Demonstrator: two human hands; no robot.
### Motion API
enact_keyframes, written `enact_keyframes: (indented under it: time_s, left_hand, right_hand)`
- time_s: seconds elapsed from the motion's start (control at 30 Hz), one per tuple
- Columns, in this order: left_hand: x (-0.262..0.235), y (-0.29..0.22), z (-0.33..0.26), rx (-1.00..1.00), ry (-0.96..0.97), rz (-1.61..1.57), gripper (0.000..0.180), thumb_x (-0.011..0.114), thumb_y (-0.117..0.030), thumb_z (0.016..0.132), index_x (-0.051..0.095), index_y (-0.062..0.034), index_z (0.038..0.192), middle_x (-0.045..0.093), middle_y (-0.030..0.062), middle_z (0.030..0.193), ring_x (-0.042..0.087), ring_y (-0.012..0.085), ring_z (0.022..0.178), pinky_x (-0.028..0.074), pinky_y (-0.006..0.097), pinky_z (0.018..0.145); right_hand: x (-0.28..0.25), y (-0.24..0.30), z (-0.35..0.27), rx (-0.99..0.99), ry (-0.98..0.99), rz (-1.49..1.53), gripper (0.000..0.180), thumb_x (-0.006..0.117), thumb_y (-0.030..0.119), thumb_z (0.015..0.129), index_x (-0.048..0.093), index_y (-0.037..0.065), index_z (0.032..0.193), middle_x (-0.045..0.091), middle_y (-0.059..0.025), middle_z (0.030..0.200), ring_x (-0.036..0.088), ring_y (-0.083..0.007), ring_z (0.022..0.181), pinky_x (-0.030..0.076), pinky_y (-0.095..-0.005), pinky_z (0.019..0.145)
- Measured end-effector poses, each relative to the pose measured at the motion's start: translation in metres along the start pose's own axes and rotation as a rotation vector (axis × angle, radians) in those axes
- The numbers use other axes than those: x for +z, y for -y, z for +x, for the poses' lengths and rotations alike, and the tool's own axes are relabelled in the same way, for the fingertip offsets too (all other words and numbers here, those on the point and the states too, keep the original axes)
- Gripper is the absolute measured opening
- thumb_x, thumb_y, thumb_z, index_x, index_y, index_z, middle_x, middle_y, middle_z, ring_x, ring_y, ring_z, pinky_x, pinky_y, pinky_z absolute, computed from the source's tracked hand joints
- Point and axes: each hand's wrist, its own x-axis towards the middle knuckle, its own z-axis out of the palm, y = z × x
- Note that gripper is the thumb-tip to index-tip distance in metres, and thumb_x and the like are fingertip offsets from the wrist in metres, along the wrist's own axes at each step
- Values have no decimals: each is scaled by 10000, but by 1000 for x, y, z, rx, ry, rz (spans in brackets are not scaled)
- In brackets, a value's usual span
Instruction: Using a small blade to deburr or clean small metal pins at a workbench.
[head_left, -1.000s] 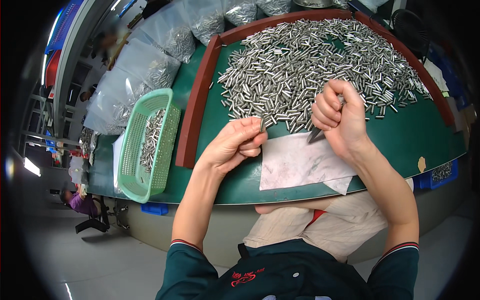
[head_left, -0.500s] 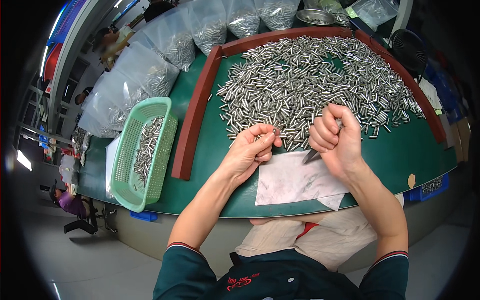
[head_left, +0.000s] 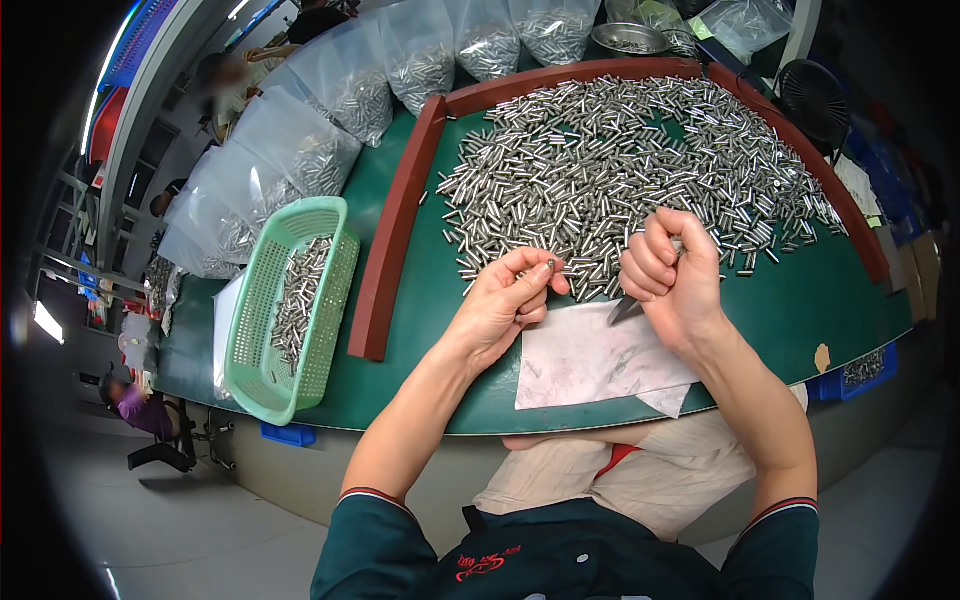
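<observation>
Pinching small silver metal cylinder [head_left: 552, 265], mostly hidden, between thumb and fingertips: left hand [head_left: 500, 302], just beyond left part of pale stained cloth [head_left: 585, 360]. Right hand [head_left: 672, 280] clenched around dark pointed blade [head_left: 624, 309], over cloth's far edge. Well left of cloth: light-green perforated plastic basket [head_left: 325, 330], holding more cylinders. Beyond cloth: broad heap of silver cylinders [head_left: 580, 175]. Farthest from cloth, leftward: clear plastic bags [head_left: 355, 95].

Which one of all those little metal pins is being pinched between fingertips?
The pin in the left hand, between thumb and forefinger: it alone is seen held; those in the pile and green basket lie loose.
</observation>
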Motion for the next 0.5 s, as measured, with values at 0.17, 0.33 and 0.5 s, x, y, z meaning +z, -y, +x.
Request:
enact_keyframes:
  time_s: [0.17, 0.33, 0.5]
  left_hand:
    - [5, -1, -3, -15, -30, 96, 119, 478, -136, 896, 524, -34, 934, 527, 26, 713, 280, 28, 481, 248, 174, 443]
    - [23, 7, -15, 353, -86, 1038, 124, 588, -97, 807, 534, 14, 822, 496, -14, 619, 438, 52, 547, 357, 201, 499]
    - [34, 11, -17, 371, -47, 1379, 117, 613, -90, 741, 524, -18, 761, 539, 122, 537, 544, 276, 483, 402, 348, 453]
  right_hand:
    - [-4, -1, -1, -3, 16, 10, 345, 339, 220, 850, 283, 132, 521, 231, 35, 416, 179, -72, 371, 170, -234, 365]
    - [3, -1, -2, -39, 19, -18, 338, 336, 208, 849, 285, 130, 524, 239, 37, 419, 177, -68, 376, 166, -230, 372]
    - [2, -7, -4, -83, 97, -29, 335, 332, 201, 851, 295, 123, 528, 251, 32, 422, 178, -66, 383, 163, -229, 379]
